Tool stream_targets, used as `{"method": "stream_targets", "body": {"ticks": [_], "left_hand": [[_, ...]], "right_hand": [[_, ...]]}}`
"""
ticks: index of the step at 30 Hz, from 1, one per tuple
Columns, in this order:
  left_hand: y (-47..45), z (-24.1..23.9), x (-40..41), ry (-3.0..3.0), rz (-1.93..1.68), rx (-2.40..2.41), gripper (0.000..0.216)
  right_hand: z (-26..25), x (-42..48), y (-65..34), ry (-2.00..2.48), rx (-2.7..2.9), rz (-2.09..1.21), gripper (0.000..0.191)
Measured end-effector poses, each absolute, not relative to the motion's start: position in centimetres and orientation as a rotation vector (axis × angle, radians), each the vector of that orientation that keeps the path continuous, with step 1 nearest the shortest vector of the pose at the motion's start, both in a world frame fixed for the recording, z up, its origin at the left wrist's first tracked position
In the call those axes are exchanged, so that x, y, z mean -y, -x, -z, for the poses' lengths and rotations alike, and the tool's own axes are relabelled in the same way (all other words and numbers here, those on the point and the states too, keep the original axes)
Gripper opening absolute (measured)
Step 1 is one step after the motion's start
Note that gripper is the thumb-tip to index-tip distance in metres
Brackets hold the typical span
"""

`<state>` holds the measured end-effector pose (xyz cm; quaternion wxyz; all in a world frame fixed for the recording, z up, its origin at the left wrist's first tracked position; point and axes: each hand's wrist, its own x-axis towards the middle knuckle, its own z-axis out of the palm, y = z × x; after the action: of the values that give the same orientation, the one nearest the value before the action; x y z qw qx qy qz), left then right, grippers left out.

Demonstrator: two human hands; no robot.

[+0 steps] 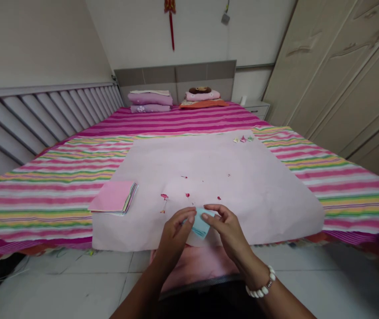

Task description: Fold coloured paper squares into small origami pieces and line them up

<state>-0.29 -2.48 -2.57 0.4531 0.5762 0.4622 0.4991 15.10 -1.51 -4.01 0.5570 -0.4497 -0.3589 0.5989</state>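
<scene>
- Light blue paper [201, 226]: small, folded into several layers, roughly four-sided, set at a slant; layer edges show along its 6 o'clock side.
- Location: between both hands, in front of the near part of the pale sheet [259, 190]; can't tell if touching it.
- Left hand [176, 228]: grip nearly closed, thumb and fingers pinching paper's 9 o'clock side.
- Right hand [227, 228]: grip nearly closed on paper, thumb on its face toward 2 o'clock.
- Markings: small red marks [187, 195] on sheet, 10 to 1 o'clock from paper, too small to make out.
- Coloured paper stack [112, 197], pink on top: between 9 and 10 o'clock.
- Three small folded pieces [243, 139]: 1 o'clock, far edge.
</scene>
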Motion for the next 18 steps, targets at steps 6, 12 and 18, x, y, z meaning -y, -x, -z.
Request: {"method": "stream_targets", "body": {"ticks": [6,12,18], "left_hand": [[-0.5,3.7,2.5,-1.455,-1.352,-1.228,0.024],[0.3,2.6,1.1,-1.204,-1.088,-1.199,0.038],[1.2,1.8,0.8,-1.251,-0.939,-1.225,0.028]], "right_hand": [[3.3,1.7,-14.5,0.992,0.744,-1.622,0.047],[3.7,1.4,-14.9,1.004,0.982,-1.547,0.046],[4.0,0.6,-15.8,1.008,0.954,-1.439,0.043]]}}
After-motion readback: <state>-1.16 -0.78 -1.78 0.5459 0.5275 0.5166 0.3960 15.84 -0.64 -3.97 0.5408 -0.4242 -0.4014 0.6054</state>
